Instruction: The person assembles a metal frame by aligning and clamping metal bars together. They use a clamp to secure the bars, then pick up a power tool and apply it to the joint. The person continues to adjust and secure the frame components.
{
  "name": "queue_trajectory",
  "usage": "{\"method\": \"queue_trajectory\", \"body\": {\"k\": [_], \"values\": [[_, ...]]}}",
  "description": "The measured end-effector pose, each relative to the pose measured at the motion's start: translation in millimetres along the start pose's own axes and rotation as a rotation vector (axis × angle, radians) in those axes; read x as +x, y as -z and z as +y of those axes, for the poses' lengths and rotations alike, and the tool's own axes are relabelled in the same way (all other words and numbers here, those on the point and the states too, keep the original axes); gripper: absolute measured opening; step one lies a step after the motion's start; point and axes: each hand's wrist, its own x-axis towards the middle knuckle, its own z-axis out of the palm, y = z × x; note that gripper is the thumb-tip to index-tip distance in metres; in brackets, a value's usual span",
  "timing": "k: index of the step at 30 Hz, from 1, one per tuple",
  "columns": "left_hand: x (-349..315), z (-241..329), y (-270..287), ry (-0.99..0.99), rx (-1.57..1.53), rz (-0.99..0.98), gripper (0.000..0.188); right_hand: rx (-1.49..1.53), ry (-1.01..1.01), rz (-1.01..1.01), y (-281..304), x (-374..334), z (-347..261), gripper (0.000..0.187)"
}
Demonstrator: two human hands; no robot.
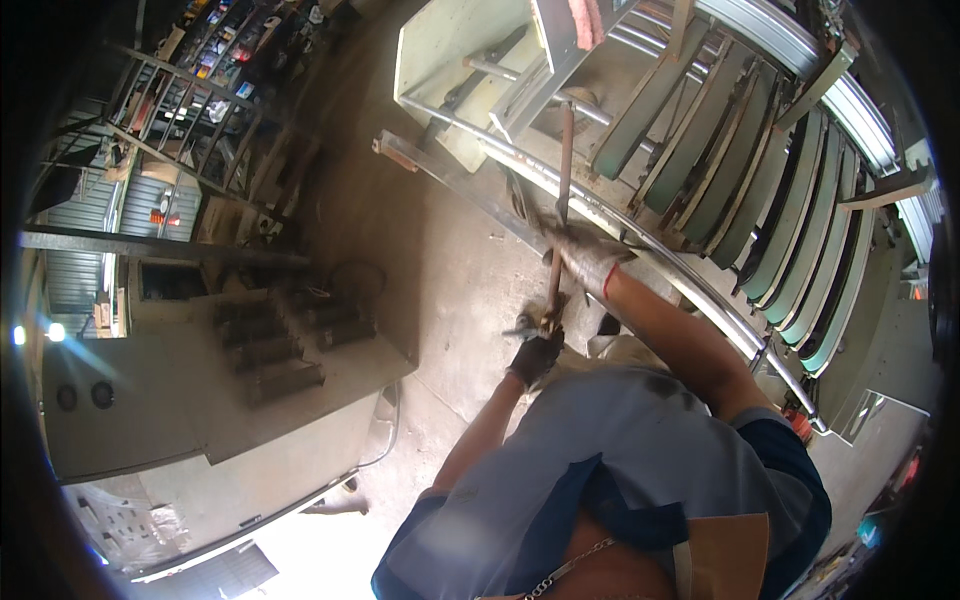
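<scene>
A rusty brown metal rod stretches away from me beside the frame of a machine. My right hand, in a dirty pale glove with a red cuff, is wrapped round its middle. Nearer my body, my left hand wears a dark glove and is closed round the rod's near end. By the left fingers sits a small grey metal piece whose kind I cannot make out. A long flat steel bar runs from the upper left to beneath the right hand, where its end is hidden.
On the right stands a machine with several green curved belts and a long metal rail. A pale box-shaped housing is at its far end. Left is a large grey cabinet; behind it rises a metal rack.
</scene>
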Motion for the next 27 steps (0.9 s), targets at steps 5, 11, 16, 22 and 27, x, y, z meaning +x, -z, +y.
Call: {"method": "queue_trajectory", "body": {"k": [5,11,16,22,27], "values": [[-13.7,-12.4,18.8,0.316,-0.221,-0.013,0.05,0.023,0.059,0.011,-16.9,-25.0,24.6,0.037],[-11.2,-36.0,92.6,-0.061,0.105,0.198,0.048,0.037,0.253,0.25,-22.8,-72.1,50.1,0.037],[55.6,-37.0,178.3,-0.471,0.507,0.543,0.065,0.058,0.359,0.528,-28.2,-134.3,77.9,0.034],[155.4,11.4,208.7,-0.854,0.871,0.288,0.067,0.285,0.39,0.798,-49.8,-234.1,121.3,0.035],[157.2,86.6,159.9,-0.801,0.939,-0.154,0.054,0.183,0.339,1.225,-67.5,-321.0,215.4,0.02]]}}
